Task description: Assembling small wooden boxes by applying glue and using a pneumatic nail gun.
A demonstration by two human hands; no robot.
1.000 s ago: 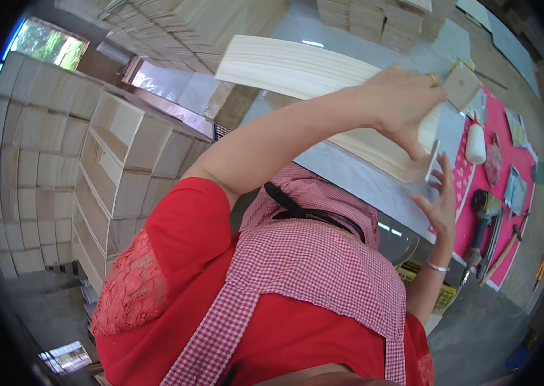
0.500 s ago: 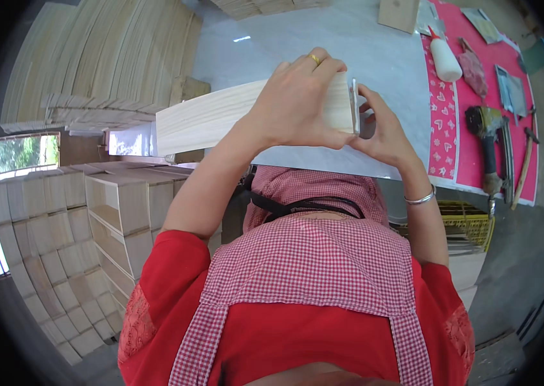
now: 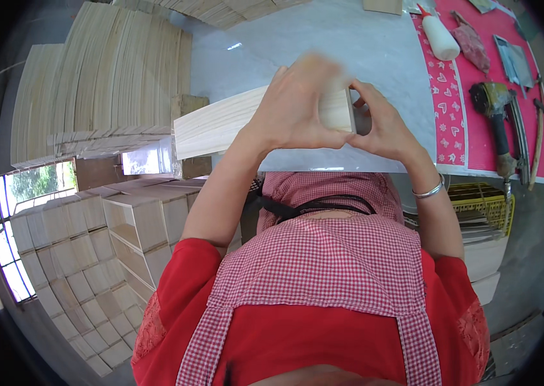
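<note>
A long pale wooden box (image 3: 220, 122) lies slantwise over the near part of the table, its light grain showing on the upper side. My left hand (image 3: 294, 106) is closed over its right part, thumb on the near edge and fingertips smeared by motion at the far edge. At the right end, my right hand (image 3: 384, 125) curls round a thin end panel (image 3: 351, 110), thumb at the near corner and fingers at the far one. The panel sits against the box's end. What lies under the box is hidden.
Tall stacks of thin boards (image 3: 117, 77) stand at the left, near a small wood block (image 3: 191, 166). On pink cloth at the right lie a glue bottle (image 3: 440, 38), a nail gun (image 3: 497, 122) and a hammer (image 3: 537, 141). Wooden boxes (image 3: 79, 257) are piled lower left.
The end panel, earlier slightly apart and standing proud of the box, now lies closer against its end. My left fingers have shifted along the far edge. The whole view has moved a little.
</note>
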